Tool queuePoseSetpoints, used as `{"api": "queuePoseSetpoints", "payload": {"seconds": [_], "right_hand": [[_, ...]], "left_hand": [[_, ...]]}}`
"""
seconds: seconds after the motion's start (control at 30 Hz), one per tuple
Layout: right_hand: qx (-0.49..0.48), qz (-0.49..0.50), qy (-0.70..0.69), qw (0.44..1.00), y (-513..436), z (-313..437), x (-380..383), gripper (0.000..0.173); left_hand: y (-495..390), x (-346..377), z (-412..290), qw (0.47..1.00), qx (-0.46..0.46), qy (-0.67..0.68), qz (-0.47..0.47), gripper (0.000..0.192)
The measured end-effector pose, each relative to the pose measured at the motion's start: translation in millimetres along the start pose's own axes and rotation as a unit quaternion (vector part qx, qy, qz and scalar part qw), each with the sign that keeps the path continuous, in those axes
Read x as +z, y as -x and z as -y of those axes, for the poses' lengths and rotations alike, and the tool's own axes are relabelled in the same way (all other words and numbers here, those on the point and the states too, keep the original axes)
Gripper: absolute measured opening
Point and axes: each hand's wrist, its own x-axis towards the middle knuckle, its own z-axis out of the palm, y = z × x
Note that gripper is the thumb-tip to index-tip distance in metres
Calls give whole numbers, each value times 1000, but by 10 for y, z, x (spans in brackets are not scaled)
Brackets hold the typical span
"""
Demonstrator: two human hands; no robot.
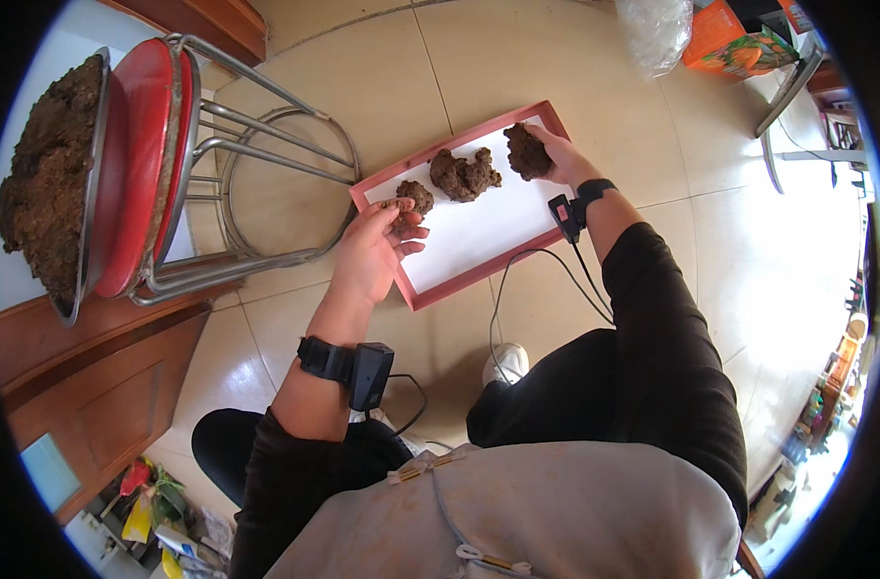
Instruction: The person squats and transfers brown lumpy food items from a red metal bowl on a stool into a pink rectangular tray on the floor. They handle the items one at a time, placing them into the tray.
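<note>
A shallow pink-rimmed tray (476,284) with a white inside lies on the tiled floor before me. My right hand (561,155) grips a rough lump of dark brown mud or clay (527,153) over the tray's right end. At the left end, my left hand (383,235) has its soiled fingers apart, overlapping a smaller lump (416,194) in view; whether they touch it is unclear. Between the hands, a larger, uneven lump (460,176) rests on the white surface.
Left of the tray stands a metal-legged stool (266,148) with a red seat (140,170). It bears a metal pan (101,145) heaped with brown earth (49,177). A cable (509,279) loops near the tray's front edge. Clear plastic (653,32) and an orange box (722,43) lie at upper right.
</note>
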Motion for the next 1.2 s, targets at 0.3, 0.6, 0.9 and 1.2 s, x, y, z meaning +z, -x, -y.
{"api": "queuePoseSetpoints", "payload": {"seconds": [0.3,0.6,0.9,1.2], "right_hand": [[-91,-76,299,947,-459,-126,6,43],[-53,-48,381,922,-87,132,120,44],[-48,-88,349,932,86,345,59,26],[-89,175,16,980,1145,946,517,25]], "left_hand": [[-59,88,139,999,5,-46,19,23],[-72,170,158,998,22,-45,48,23],[21,231,33,994,28,-56,87,25],[474,316,-443,981,116,-70,141,21]]}}
